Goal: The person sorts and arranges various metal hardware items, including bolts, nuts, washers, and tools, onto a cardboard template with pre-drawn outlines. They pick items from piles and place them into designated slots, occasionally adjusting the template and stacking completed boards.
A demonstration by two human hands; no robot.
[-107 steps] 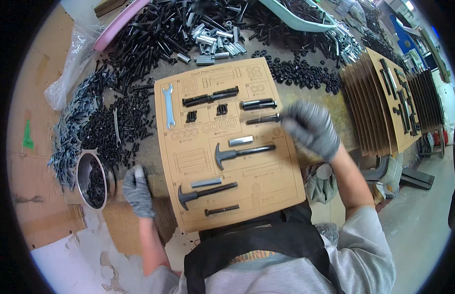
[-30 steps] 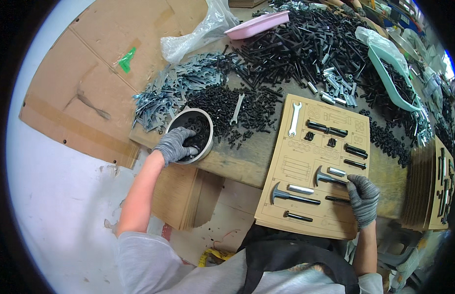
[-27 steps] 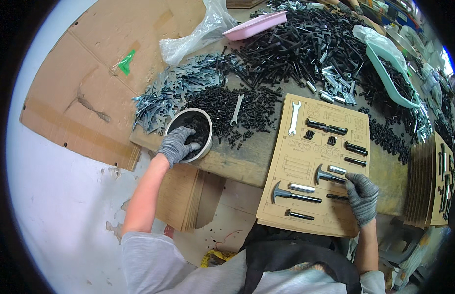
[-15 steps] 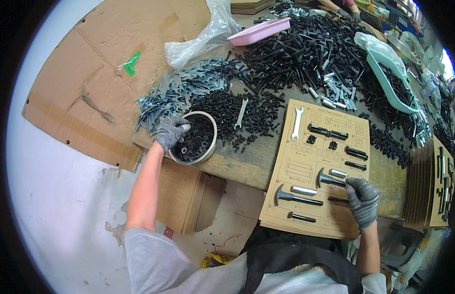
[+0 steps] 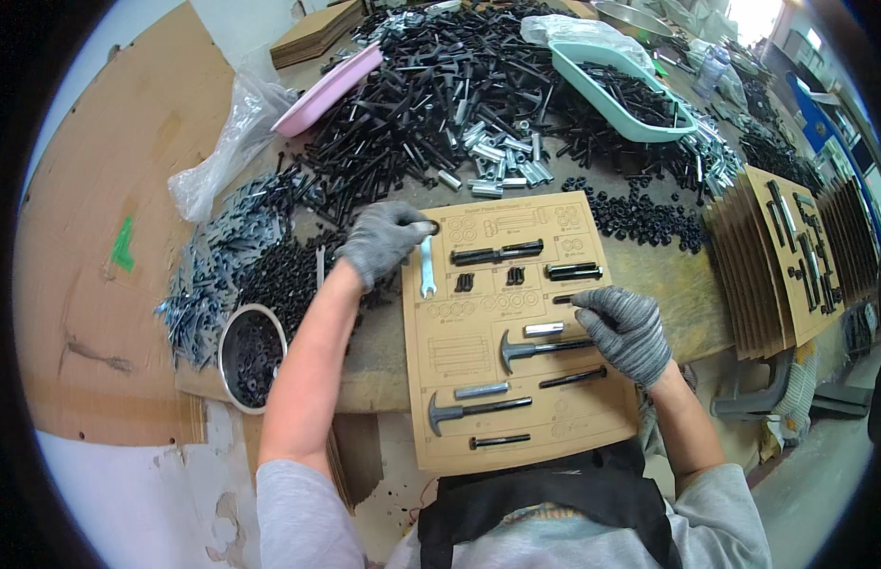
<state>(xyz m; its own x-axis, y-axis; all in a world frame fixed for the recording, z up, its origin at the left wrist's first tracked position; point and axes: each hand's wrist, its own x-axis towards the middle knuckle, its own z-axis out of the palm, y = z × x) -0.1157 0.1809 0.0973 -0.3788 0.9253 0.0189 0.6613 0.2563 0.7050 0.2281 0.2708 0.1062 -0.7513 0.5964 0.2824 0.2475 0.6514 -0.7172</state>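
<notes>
A cardboard template board (image 5: 478,356) lies on the bench edge in front of me. It carries a silver wrench (image 5: 426,267), black bolts (image 5: 497,254), two T-headed bolts (image 5: 544,349), and silver sleeves (image 5: 544,329). My left hand (image 5: 381,239), in a grey glove, is at the board's top left corner, fingers pinched on a small black ring-shaped part (image 5: 433,228). My gloved right hand (image 5: 625,327) rests on the board's right side, its fingertips closed on the end of a short black bolt (image 5: 562,300).
A steel bowl (image 5: 224,353) of black nuts stands at the left edge. Behind the board are heaps of black bolts (image 5: 431,85), silver sleeves (image 5: 492,152), a pink tray (image 5: 326,78), a mint tray (image 5: 649,128) and a plastic bag (image 5: 222,156). Filled boards (image 5: 791,256) stand stacked at right.
My left hand has left the steel bowl and moved right to the board's top left corner. My right hand has shifted up the board's right side. My head has turned right.
</notes>
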